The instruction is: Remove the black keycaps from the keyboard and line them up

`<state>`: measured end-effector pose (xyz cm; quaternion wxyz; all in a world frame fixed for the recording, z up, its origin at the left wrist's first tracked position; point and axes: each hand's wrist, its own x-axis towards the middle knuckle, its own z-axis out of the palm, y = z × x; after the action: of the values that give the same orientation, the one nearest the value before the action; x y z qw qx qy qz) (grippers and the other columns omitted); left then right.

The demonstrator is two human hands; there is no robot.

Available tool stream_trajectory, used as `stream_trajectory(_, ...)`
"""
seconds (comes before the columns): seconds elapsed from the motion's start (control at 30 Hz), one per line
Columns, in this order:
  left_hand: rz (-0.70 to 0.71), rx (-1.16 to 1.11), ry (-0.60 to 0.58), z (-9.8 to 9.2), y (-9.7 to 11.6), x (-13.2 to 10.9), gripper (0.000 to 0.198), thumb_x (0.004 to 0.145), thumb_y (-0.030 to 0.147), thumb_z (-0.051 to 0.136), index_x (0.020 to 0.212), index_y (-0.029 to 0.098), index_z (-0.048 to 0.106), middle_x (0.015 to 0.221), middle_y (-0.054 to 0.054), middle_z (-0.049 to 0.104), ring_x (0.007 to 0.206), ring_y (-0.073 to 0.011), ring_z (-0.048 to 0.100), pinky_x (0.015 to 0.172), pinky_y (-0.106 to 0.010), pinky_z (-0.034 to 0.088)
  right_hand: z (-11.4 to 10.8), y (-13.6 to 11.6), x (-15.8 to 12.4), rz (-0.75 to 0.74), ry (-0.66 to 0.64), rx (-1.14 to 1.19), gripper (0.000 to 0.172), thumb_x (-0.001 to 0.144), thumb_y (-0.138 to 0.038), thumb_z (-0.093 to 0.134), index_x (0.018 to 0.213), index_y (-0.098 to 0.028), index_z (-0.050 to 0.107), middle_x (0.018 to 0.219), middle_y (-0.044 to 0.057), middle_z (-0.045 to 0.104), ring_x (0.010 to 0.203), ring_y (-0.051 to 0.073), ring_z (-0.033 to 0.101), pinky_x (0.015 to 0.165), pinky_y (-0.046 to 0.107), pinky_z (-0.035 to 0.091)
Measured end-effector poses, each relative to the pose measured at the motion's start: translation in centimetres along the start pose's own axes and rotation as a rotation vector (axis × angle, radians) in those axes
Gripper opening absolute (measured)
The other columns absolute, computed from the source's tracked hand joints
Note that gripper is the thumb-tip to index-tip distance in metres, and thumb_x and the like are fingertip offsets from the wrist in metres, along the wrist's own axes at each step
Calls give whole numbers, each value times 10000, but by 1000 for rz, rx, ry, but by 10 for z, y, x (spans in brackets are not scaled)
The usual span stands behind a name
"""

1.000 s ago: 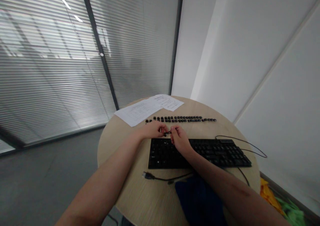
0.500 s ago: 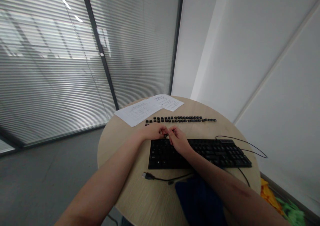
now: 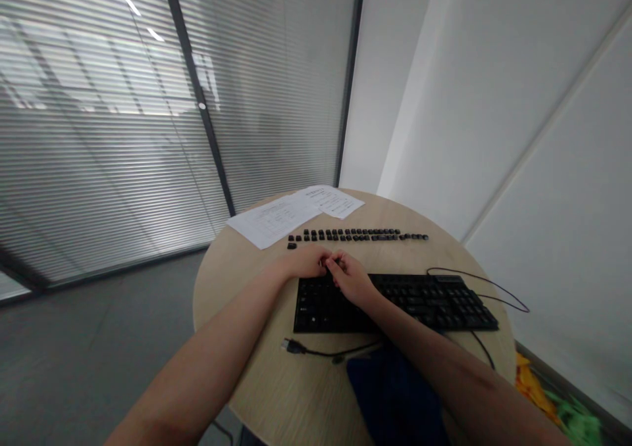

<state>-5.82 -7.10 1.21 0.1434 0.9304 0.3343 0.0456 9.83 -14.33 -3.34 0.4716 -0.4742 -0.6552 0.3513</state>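
I see the left hand (image 3: 312,260) and right hand (image 3: 349,278) drawn closer, meeting above the keyboard (image 3: 419,295), now hiding the dark piece, so I can't tell their grip; loose keycaps (image 3: 342,238) lie beyond it.

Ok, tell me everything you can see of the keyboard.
The keyboard is long, black and plastic-looking, lying face up on the round table. Keys show best toward the right, where a number pad sits below a greyish strip; the left part is too dark to read well. The left hand is at its far edge, and the right hand and forearm hide part of it; contact is unclear.
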Motion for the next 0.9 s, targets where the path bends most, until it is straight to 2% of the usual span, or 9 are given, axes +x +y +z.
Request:
stream_trajectory(0.47,-55,-36,8,-17,-1,-7,306,696,162,613,982,209,709,792,15,666,716,-146,591,609,-237,393,0,9,2,11,86,11,311,966,-496,441,875,-221,552,539,-54,499,485,138,499,506,246,404)
stream_trajectory(0.9,-89,4,48,-20,4,-9,336,689,186,622,1006,216,726,795,9,682,715,-158,603,602,-242,394,1,11,1,-10,122,-14,337,974,-519,403,868,-230,539,539,-49,495,463,141,490,468,241,387)
